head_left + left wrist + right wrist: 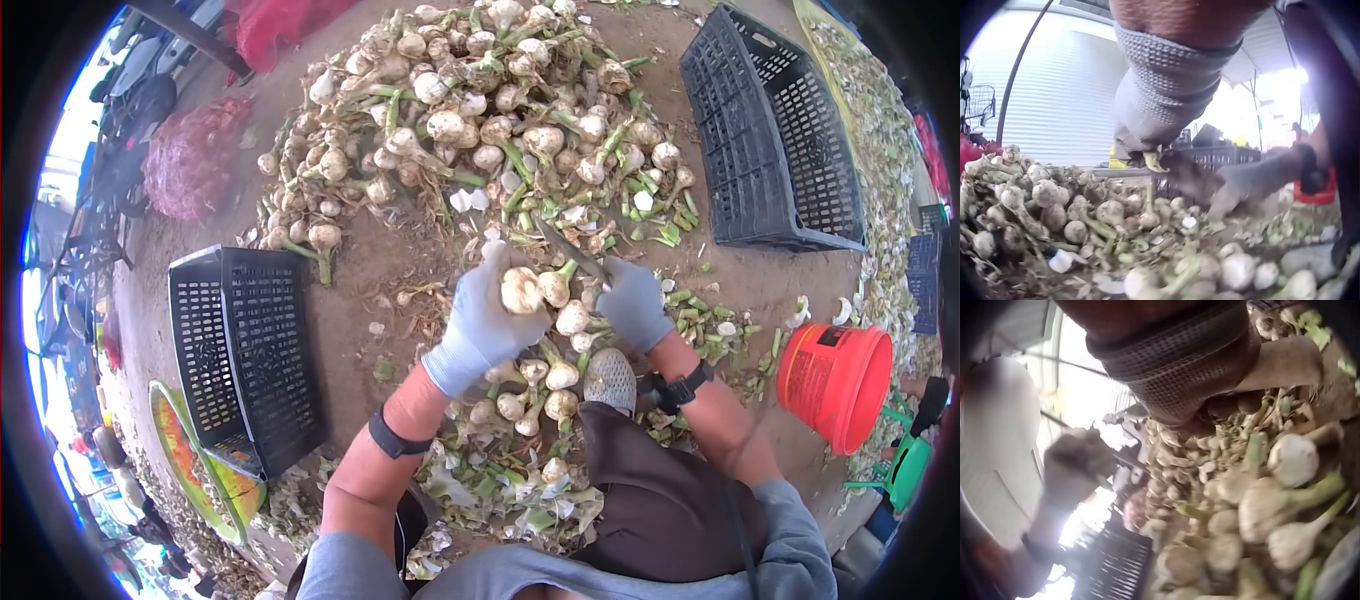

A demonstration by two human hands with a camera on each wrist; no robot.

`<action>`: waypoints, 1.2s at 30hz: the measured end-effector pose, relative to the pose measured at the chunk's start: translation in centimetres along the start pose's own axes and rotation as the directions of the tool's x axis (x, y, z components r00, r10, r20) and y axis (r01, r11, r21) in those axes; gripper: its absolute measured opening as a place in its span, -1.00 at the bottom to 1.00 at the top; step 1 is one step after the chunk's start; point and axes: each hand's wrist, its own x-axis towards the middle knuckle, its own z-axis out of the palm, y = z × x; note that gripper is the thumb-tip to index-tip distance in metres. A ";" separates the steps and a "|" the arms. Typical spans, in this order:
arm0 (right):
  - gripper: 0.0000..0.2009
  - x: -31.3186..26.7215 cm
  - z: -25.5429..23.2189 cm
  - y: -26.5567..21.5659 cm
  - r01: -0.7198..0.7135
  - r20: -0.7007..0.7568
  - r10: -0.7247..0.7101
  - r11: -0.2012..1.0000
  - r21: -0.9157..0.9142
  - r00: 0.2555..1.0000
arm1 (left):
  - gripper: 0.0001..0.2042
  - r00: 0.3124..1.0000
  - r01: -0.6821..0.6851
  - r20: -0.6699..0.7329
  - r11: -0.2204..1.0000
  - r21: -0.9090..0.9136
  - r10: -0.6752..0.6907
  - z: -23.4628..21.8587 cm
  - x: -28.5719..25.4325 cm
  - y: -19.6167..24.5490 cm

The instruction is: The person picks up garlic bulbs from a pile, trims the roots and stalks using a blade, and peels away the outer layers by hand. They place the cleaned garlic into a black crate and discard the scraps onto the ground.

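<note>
left hand [487, 318], gloved, grips a garlic bulb [521, 290]. right hand [632, 303], gloved, grips a knife [572, 250] near the bulb, above the garlic pile [480, 110].

Bare dirt [385, 255] lies open left of the grip, up to the left crate [245, 350]. Ahead the garlic heap [480, 110] blocks the way; below the grip, loose bulbs [540, 385] crowd the ground. Right, past stem scraps [700, 320], stand the bucket [835, 380] and right crate [775, 130].

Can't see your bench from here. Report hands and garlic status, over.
Left hand grips garlic bulb. Right hand holds knife. Trimmed bulbs underneath, nothing blocking.
</note>
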 end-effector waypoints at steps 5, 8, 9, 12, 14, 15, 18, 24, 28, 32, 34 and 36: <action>-0.69 -3.9 -1.3 -5.4 0.279 -0.119 -0.279 0.960 -0.022 0.953 | -0.66 0.996 -0.066 -0.044 0.992 0.111 0.071 1.2 -0.6 -1.8; -0.73 -3.6 -1.4 -6.6 0.499 -0.208 -0.536 0.842 -0.206 0.819 | -0.58 0.978 -0.198 -0.041 0.971 0.132 0.205 1.7 0.1 -1.9; -0.73 -3.4 -1.3 -6.5 0.502 -0.211 -0.539 0.840 -0.207 0.816 | -0.53 0.995 -0.097 -0.030 0.994 0.056 0.098 1.6 0.2 -1.8; -0.78 -2.1 0.3 -3.1 0.455 -0.268 -0.486 0.873 -0.174 0.832 | -0.58 0.994 -0.098 -0.039 0.994 0.046 0.100 1.7 -1.4 0.0; -0.82 -0.2 0.7 0.9 -0.101 0.012 0.103 0.990 -0.102 0.995 | -0.61 0.999 -0.045 -0.013 0.999 0.005 0.046 1.4 -2.1 2.9; -0.82 -0.2 0.5 1.1 -0.092 0.009 0.093 0.990 -0.103 0.996 | -0.61 0.999 -0.050 -0.021 0.999 0.008 0.050 1.2 -1.6 2.6; -0.76 -2.7 2.0 1.6 -0.071 0.020 0.070 0.888 0.454 0.997 | -0.60 0.962 -0.168 -0.151 0.928 0.334 0.228 1.3 -1.4 1.5; -0.81 -4.0 0.4 -3.0 0.161 -0.108 -0.123 0.857 0.489 0.986 | -0.63 0.930 -0.158 -0.341 0.987 -0.026 0.140 2.4 -2.6 0.7; -0.78 -2.8 5.6 6.4 -0.061 0.002 0.075 0.795 0.604 0.997 | -0.52 0.989 0.015 0.117 0.728 -0.685 0.089 -0.3 -3.1 2.2; -0.75 -3.3 2.5 3.1 -0.169 0.033 0.175 0.852 0.496 0.984 | -0.17 0.898 0.402 -0.249 0.907 0.127 -0.364 -6.9 0.7 -7.4; -0.75 -2.4 3.5 4.4 -0.236 0.082 0.230 0.797 0.556 0.970 | -0.13 0.558 0.778 -0.716 0.565 0.276 -0.419 -11.9 3.8 -14.1; -0.74 -1.9 3.6 4.3 -0.278 0.102 0.271 0.760 0.588 0.957 | -0.13 0.463 0.871 -0.757 0.393 0.294 -0.461 -17.2 4.4 -19.9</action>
